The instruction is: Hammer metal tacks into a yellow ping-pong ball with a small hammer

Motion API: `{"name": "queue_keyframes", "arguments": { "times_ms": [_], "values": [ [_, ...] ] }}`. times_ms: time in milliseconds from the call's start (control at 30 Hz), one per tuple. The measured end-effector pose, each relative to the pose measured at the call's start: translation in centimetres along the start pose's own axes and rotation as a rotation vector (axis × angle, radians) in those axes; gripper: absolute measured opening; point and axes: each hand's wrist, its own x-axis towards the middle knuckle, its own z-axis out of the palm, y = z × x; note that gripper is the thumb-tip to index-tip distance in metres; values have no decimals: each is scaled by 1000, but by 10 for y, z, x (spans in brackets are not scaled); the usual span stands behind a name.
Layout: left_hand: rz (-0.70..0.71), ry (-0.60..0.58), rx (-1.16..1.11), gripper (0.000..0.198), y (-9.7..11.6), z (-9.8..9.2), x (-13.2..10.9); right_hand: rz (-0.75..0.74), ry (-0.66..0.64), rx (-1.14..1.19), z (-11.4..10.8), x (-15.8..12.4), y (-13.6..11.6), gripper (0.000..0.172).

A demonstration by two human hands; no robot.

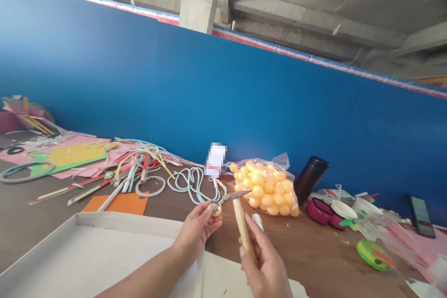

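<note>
Between the thumb and fingers of my left hand (200,226) is a small round yellowish piece (216,208) with a shiny, dark-patterned face. My right hand (261,258) is closed round a pale wooden stick (243,228), which stands nearly upright. A pointed dark metal blade (236,195) lies across the gap between the hands, from the round piece to just above the stick's top. Whether the blade is joined to the stick or to the piece, I cannot tell. Behind the hands, a clear bag of orange balls (267,188) rests on the brown table (296,242).
A white tray (129,221) lies at the left front. Light blue cord (190,184), a badge (215,160), coloured paper (77,154) and sticks are spread behind it. Rightward are a black bottle (310,179), a magenta pouch (319,212), green tape (373,255) and a phone (422,216). A blue partition (244,102) stands behind.
</note>
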Motion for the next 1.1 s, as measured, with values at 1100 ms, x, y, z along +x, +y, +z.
{"name": "queue_keyframes", "arguments": {
  "times_ms": [1100],
  "values": [
    [30,9,32,27,-1,1,-1,-151,33,-328,1,-1,1,53]
  ]
}}
